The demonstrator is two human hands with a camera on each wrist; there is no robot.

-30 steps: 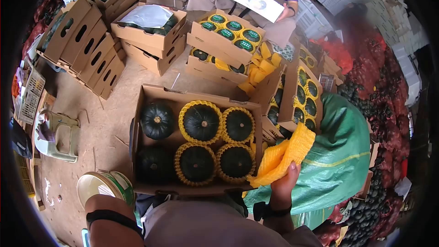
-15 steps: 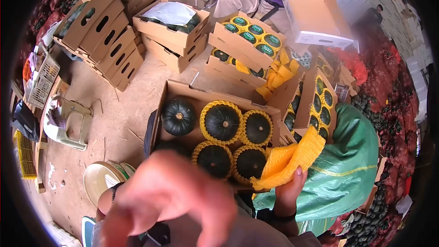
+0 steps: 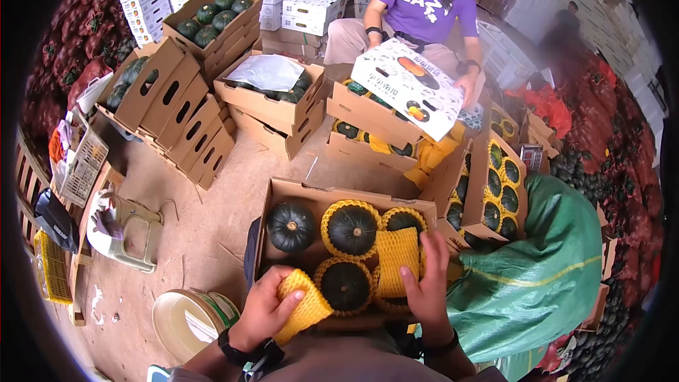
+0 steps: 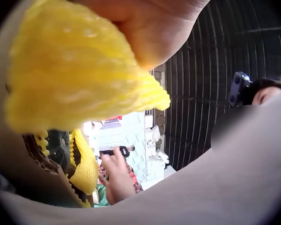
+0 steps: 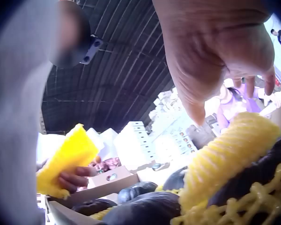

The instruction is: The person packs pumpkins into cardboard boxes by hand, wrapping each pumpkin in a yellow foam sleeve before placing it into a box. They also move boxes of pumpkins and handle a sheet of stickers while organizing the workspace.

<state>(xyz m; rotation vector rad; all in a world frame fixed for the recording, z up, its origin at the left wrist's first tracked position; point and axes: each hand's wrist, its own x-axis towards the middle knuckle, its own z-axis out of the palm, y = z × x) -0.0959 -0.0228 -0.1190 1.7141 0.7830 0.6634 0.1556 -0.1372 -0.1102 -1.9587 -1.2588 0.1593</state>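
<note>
In the head view, a cardboard box [image 3: 353, 189] holds dark green pumpkins, several wrapped in yellow foam nets; the upper-left pumpkin [image 3: 291, 226] is bare. My left hand [image 3: 263, 313] grips a flattened foam net [image 3: 304, 305] over the box's front left, partly covering what lies beneath. Another net [image 3: 397, 263] rests across the right-hand pumpkins. Beside it is my right hand [image 3: 428, 286], thumb and fingers spread. The right wrist view has that hand [image 5: 215, 51] above the net [image 5: 229, 157], not gripping it.
Right of the box lies a green sack [image 3: 530, 269], with tilted boxes of netted pumpkins [image 3: 495, 198] behind it. Stacked cartons [image 3: 170, 99] stand back left, a bucket [image 3: 187, 322] front left. Opposite, a person in purple holds a white printed box [image 3: 410, 88].
The yellow nets, earlier bunched in my right hand, are now apart: one in my left hand, one on the pumpkins. Both hands are over the box. The person opposite has turned the white box.
</note>
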